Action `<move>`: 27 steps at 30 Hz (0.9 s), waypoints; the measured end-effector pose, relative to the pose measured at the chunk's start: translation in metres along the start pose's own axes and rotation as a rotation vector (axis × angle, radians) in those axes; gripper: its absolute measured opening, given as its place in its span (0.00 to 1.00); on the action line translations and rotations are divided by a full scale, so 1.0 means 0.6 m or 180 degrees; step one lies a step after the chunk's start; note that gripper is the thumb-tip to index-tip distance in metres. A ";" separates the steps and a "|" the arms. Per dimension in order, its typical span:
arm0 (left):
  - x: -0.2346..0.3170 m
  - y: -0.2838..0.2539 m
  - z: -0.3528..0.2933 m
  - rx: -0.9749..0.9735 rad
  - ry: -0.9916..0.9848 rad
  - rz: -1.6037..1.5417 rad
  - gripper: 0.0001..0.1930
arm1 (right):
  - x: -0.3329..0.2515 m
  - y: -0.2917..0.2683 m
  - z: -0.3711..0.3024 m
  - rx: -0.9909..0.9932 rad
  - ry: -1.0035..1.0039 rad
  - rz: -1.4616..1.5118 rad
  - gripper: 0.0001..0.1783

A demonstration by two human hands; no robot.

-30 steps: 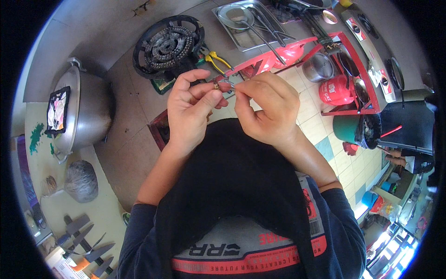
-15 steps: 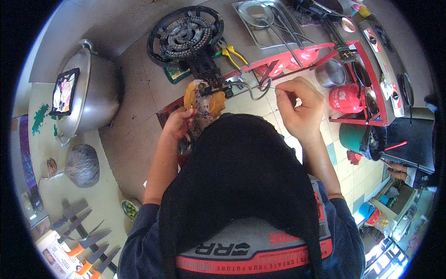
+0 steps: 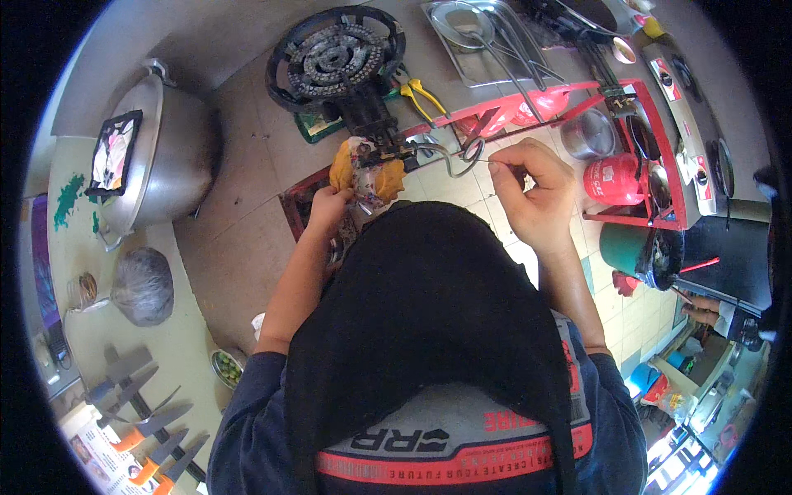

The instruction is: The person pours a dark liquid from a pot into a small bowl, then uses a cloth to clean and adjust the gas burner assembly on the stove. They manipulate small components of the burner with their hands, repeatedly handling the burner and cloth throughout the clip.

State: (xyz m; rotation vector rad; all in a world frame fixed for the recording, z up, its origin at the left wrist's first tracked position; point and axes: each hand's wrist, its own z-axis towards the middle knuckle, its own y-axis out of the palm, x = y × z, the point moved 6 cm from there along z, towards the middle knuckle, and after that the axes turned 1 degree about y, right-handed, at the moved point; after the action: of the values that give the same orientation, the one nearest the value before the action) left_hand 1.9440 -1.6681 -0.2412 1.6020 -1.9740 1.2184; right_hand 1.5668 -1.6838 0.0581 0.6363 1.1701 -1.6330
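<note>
A black cast-iron gas burner point(image 3: 337, 59) sits on the counter ahead, its pipe and valve pointing toward me. Beneath the valve is a crumpled yellow and white cloth point(image 3: 383, 183). My left hand point(image 3: 332, 211) is closed on the near left edge of this cloth. From the valve a bent grey tube point(image 3: 448, 158) runs right and curls into a loop. To the right of that loop my right hand point(image 3: 538, 188) is raised, thumb and forefinger pinching the end of a thin wire point(image 3: 484, 160) that reaches the loop. Yellow-handled pliers point(image 3: 424, 100) lie beside the burner.
On the left stand a large metal pot point(image 3: 169, 157) and several knives point(image 3: 157, 425). A metal tray point(image 3: 487, 45) with strainers is at the far right, above a red metal frame point(image 3: 672, 177). A red gas cylinder point(image 3: 615, 179) and a green bucket point(image 3: 624, 247) stand below.
My left hand has shifted slightly right and up against the cloth. My right hand keeps its pinch in nearly the same place. The whole view has moved a little.
</note>
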 end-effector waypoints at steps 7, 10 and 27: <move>0.034 0.017 -0.007 0.0287 0.0815 0.1781 0.22 | 0.003 -0.004 0.005 0.0040 -0.0031 -0.0028 0.03; 0.039 0.016 -0.009 0.0362 0.0750 0.1873 0.21 | 0.003 -0.004 0.005 0.0015 -0.0027 0.0000 0.03; -0.060 -0.053 0.001 0.0906 0.0072 -0.1540 0.16 | 0.018 -0.012 0.002 0.0014 0.0031 0.0096 0.02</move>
State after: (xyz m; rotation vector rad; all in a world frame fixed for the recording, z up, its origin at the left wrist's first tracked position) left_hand 1.9843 -1.6458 -0.2537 2.0337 -1.3201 1.3385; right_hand 1.5564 -1.6890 0.0523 0.6625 1.1590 -1.6093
